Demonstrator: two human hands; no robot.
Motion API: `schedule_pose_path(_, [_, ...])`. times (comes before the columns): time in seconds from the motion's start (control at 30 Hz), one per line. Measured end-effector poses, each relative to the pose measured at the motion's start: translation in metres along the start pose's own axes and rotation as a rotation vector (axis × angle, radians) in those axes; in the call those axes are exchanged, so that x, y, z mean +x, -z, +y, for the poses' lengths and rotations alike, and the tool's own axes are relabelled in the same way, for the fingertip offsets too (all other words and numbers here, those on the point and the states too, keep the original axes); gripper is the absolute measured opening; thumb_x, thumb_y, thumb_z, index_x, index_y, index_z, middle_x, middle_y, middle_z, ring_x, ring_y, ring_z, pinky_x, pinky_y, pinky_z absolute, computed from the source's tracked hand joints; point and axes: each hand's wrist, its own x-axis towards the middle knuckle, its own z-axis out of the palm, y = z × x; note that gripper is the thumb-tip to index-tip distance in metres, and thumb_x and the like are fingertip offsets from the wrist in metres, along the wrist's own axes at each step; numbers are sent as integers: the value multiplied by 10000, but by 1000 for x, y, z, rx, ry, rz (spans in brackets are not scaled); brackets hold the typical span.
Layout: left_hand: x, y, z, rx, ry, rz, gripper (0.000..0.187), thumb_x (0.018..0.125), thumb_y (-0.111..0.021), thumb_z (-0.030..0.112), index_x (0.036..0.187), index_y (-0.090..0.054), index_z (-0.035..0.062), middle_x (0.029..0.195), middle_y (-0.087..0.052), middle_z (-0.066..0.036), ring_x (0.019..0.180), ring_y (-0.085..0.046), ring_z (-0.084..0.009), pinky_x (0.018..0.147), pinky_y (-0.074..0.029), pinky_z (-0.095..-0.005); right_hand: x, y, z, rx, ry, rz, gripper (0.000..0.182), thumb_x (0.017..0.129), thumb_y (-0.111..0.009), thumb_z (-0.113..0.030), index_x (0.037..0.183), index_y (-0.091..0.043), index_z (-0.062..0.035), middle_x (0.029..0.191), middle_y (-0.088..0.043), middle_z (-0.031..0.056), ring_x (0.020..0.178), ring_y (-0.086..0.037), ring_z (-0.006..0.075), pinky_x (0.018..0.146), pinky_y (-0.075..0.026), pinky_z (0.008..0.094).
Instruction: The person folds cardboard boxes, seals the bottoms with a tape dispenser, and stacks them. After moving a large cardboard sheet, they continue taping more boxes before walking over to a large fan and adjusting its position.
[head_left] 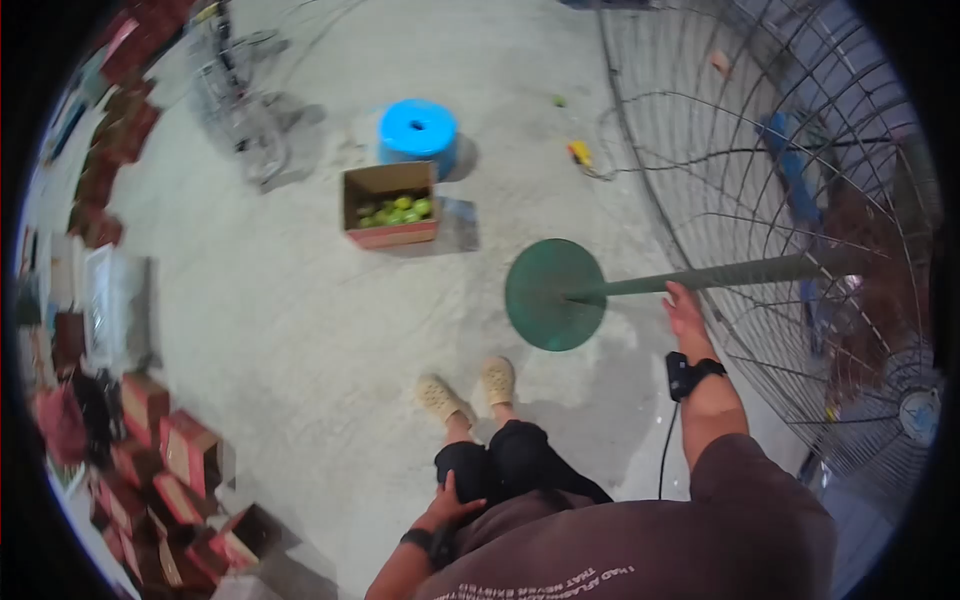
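Note:
My left hand lies against the leg of my black shorts, its fingers apart, holding nothing. My right hand reaches out beside the green pole of a large standing fan, its fingers stretched and the fingertips right at the pole and cage edge. That pole rises from a round green base on the floor. The fan's wire cage fills the right side of the view. A strapped device with a cable sits on my right wrist.
A cardboard box of green fruit stands ahead, with a blue round stool behind it. A yellow-red object with a cable lies near the fan. Several red-brown boxes are piled at left; a wheeled frame stands farther back.

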Motion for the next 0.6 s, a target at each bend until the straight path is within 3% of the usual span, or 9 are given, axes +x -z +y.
schedule_pose_path(0.07, [0, 1, -6, -33, -4, 61, 1211, 634, -753, 601, 1469, -72, 47, 1425, -265, -317, 1312, -340, -411, 1057, -341, -419, -32, -29, -22, -90, -23, 61, 405, 808, -641, -163, 1196, -528, -137, 1202, -543, 16, 1194, -451, 199, 996, -330, 445])
schedule_pose_path(0.13, [2, 1, -16, -121, -82, 71, 1036, 716, -695, 578, 1447, -210, 27, 1351, -414, -294, 1274, -413, -377, 1042, -361, -398, -45, -47, -28, -76, -59, 88, 414, 804, -632, -152, 1201, -518, -132, 1193, -539, 22, 1163, -472, 216, 953, -372, 443])
schedule_pose_path(0.17, [-1, -1, -20, -137, -76, 84, 1036, 716, -695, 578, 1447, -210, 27, 1351, -414, -294, 1274, -413, -377, 1042, -361, -398, -51, -50, -30, -63, -90, 160, 423, 800, -624, -141, 1207, -508, -126, 1184, -536, 28, 1131, -493, 232, 911, -414, 442])
schedule_pose_path(0.23, [-16, 4, -17, -222, -10, 124, 898, 783, -639, 548, 1420, -293, 17, 1301, -487, -268, 1237, -464, -357, 1023, -379, -384, -55, -53, -14, -184, -160, 121, 449, 794, -621, -143, 1222, -486, -123, 1163, -539, 35, 1092, -514, 234, 859, -445, 429])
schedule_pose_path(0.3, [-41, 13, -8, -290, 14, 133, 866, 802, -616, 545, 1413, -309, 12, 1321, -471, -263, 1239, -461, -360, 1019, -380, -386, -65, -70, -7, -307, -245, 86, 476, 787, -618, -144, 1237, -465, -120, 1142, -541, 42, 1054, -535, 235, 807, -475, 415])
schedule_pose_path(0.37, [-56, 25, -7, -389, 64, 105, 894, 807, -594, 587, 1442, -265, 51, 1394, -401, -235, 1286, -413, -343, 1040, -359, -390, -108, -122, -4, -477, -380, -3, 549, 780, -642, -153, 1286, -434, -110, 1024, -567, 61, 935, -555, 206, 749, -483, 410])
schedule_pose_path(0.5, [-70, 42, -29, -498, 56, -10, 930, 795, -624, 574, 1440, -251, 17, 1398, -399, -232, 1297, -401, -320, 1051, -339, -364, -158, -211, 16, -914, -353, -396, 499, 750, -658, -161, 1222, -522, -80, 903, -590, 60, 823, -575, 198, 727, -478, 380])
schedule_pose_path(0.6, [-69, 53, -57, -503, 76, -50, 917, 796, -614, 575, 1441, -257, 29, 1393, -404, -237, 1290, -411, -317, 1041, -349, -370, -170, -273, 24, -1100, -265, -559, 440, 731, -676, -163, 1145, -588, -40, 945, -616, 97, 857, -586, 212, 756, -481, 354])
